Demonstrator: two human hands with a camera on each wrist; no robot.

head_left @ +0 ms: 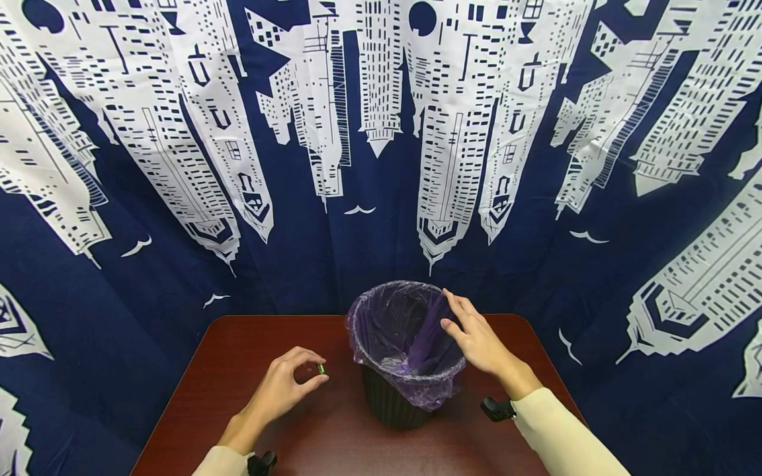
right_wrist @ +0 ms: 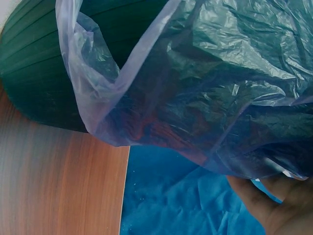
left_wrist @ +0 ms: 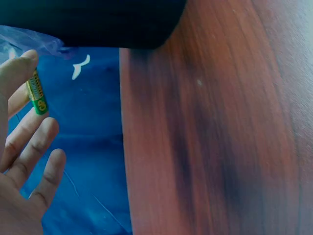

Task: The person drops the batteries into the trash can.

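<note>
My left hand (head_left: 280, 387) pinches a small green-and-gold battery (left_wrist: 36, 93) between thumb and fingertips, over the table to the left of the bin. In the left wrist view the other fingers are spread loosely. A dark ribbed trash bin (head_left: 389, 400) stands upright on the table, lined with a translucent purple trash bag (head_left: 425, 340) folded out over its rim. Against the right side of that rim rests my right hand (head_left: 482, 340), its fingers fairly straight. The right wrist view shows part of that hand (right_wrist: 288, 205) beside the bag, which partly hides the fingers.
The reddish-brown wooden table (head_left: 238, 350) has rounded far corners. Behind it hangs a navy curtain (head_left: 309, 264) printed with white upside-down buildings. Each wrist wears a black strap device, one of them the right wrist camera (head_left: 497, 408).
</note>
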